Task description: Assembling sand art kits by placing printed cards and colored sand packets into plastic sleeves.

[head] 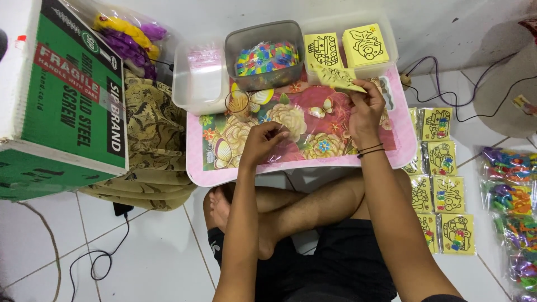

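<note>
I sit cross-legged at a small pink table with a flower print. My right hand holds up a yellow card with a black line drawing over the table's far side. My left hand rests on the tabletop with its fingers pinched around a thin clear plastic sleeve that is hard to see. A clear box with two stacks of yellow picture cards stands just beyond my right hand.
A grey tub of small colourful pieces and a clear box of plastic sleeves line the table's back. A green cardboard box on patterned cloth stands left. Packed yellow cards and bags of coloured bits lie on the floor right.
</note>
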